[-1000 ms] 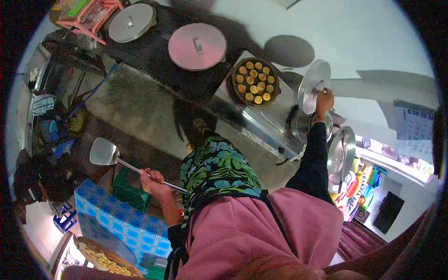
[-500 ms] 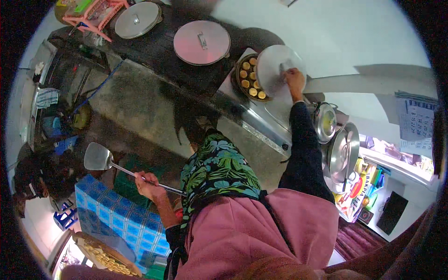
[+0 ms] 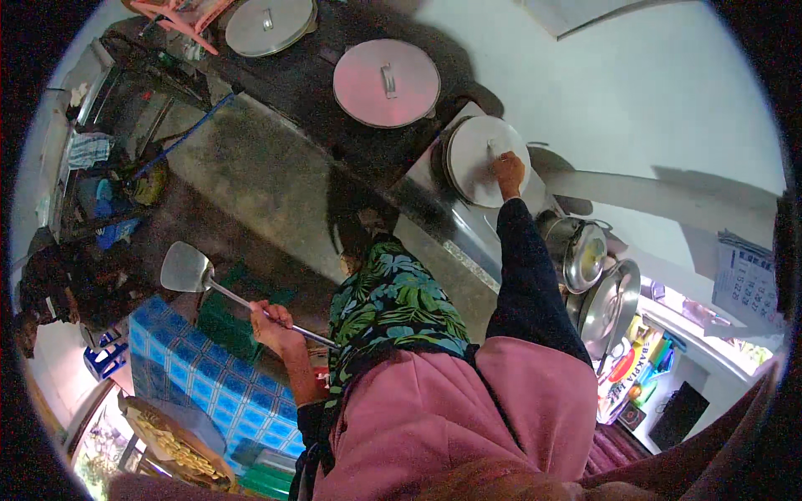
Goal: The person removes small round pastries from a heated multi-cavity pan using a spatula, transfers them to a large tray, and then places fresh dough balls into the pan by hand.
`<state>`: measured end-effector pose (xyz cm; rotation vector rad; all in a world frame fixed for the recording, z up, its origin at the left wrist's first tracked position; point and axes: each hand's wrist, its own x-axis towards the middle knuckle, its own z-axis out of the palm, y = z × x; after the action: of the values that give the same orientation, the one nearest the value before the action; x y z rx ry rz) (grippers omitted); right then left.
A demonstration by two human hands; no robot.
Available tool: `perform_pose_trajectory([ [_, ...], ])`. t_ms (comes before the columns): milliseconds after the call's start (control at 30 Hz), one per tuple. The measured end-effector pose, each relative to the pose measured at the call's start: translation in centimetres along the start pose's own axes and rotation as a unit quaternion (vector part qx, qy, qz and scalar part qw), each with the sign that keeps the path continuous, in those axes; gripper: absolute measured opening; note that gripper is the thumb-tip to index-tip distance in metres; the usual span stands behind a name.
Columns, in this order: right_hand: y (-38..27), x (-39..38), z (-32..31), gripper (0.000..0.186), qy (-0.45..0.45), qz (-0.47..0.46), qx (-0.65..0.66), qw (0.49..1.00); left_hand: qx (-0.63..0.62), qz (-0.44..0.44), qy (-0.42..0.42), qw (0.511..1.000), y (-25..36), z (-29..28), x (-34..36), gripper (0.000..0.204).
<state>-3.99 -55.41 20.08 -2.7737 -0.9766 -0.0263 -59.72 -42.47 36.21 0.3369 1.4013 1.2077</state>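
Note:
My right hand [image 3: 508, 175] is closed on the handle of a round pale metal lid [image 3: 476, 179]. The lid rests on or right over a dark round pan [image 3: 449, 159], of which only the left rim shows; its inside is hidden. At my left side my left hand [image 3: 276, 326] grips the long handle of a metal spatula [image 3: 185, 269]. Its broad, flat blade points away to the left, over the floor and apart from the pans.
Two more lidded pans [image 3: 386, 83] [image 3: 269, 27] stand along the dark counter. Metal pots [image 3: 583, 257] and a large metal bowl [image 3: 614, 305] sit right of my right arm. At lower left are a blue checked tablecloth [image 3: 180, 359] and a tray of pale pastries [image 3: 171, 442].
My right hand has moved the lid left over the pan, hiding the round golden cakes that showed inside. My left hand still holds the spatula in about the same place.

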Motion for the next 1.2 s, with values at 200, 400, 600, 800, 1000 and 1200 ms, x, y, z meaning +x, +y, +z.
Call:
perform_pose_trajectory([
  [200, 0.6, -1.2, 0.1, 0.022, 0.094, -0.02, 0.058, 0.994, 0.004, 0.001, 0.02, 1.0, -1.0, 2.6, 0.3, 0.027],
  [400, -9.3, 4.8, -2.4, 0.012, 0.123, -0.142, 0.08, 0.979, -0.051, 0.024, 0.043, 0.997, -0.2, 5.3, 0.9, 0.026],
  [600, -30.0, 13.6, 2.8, 0.017, 0.009, -0.241, 0.334, 0.911, -0.098, 0.044, 0.056, 0.993, 0.3, 5.8, 6.5, 0.023],
  [800, -47.8, 22.5, 14.3, 0.018, -0.023, -0.293, 0.275, 0.915, -0.095, 0.071, 0.008, 0.993, 4.4, 7.4, 16.0, 0.022],
  [1000, -53.8, 29.1, 19.9, 0.025, 0.248, -0.469, 0.064, 0.845, -0.029, 0.095, 0.107, 0.989, 12.2, 8.8, 23.0, 0.024],
  [1200, -58.4, 26.5, 20.6, 0.035, 0.005, -0.218, 0.068, 0.974, -0.045, 0.108, 0.155, 0.981, 15.1, 5.6, 27.5, 0.024],
])
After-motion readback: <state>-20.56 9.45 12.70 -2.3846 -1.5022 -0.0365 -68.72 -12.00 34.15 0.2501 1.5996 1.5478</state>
